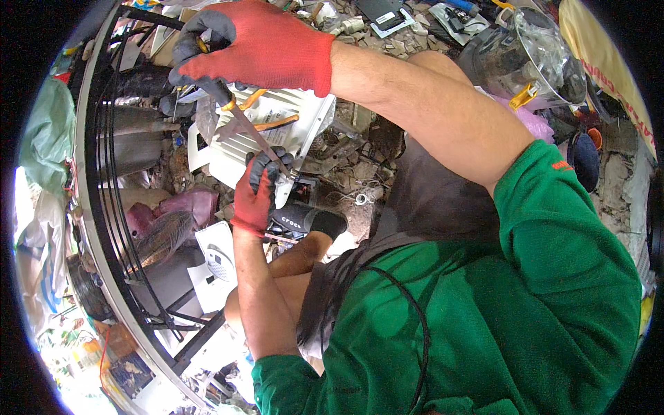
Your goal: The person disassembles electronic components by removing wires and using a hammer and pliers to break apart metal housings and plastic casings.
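Note:
My right hand (256, 48), in a red glove with dark coated fingers, is wrapped round the dark handle of a long screwdriver (259, 140) with a yellow band. Its metal shaft slants down to the fingers of my left hand (255, 190). That hand wears a matching glove and is closed on a small white plastic part (283, 191), with the tool's tip against or close to it. The exact contact is hidden by the fingers. Behind the shaft, an orange-handled hand tool (278, 123) lies on a white ribbed casing (304, 111).
A black metal rack frame (88, 173) with a pale edge runs along the left. At upper right stands a clear bucket (536, 66) holding plastic film. Rubble and scraps (346, 149) cover the ground, beside a dark shoe (294, 218). A white printed panel (216, 254) leans near my left forearm.

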Demonstrator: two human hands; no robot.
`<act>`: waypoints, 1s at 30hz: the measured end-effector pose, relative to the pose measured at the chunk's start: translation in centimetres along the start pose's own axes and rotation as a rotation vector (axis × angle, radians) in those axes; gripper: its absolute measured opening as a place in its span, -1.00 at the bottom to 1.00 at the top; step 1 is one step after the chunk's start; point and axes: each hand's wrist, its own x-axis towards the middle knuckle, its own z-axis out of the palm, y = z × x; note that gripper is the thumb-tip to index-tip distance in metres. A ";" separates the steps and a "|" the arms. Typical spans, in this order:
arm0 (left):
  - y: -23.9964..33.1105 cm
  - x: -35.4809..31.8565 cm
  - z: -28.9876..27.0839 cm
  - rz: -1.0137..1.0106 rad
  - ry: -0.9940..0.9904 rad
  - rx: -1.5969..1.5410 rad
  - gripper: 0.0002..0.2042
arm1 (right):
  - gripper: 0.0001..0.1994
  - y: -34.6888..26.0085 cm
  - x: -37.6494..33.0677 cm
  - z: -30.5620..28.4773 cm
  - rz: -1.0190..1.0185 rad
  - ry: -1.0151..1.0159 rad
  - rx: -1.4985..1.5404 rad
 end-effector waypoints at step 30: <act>-2.4 -1.9 1.1 -0.159 0.195 -0.096 -0.75 | -0.53 0.0 -5.7 -3.8 0.401 -0.807 -0.825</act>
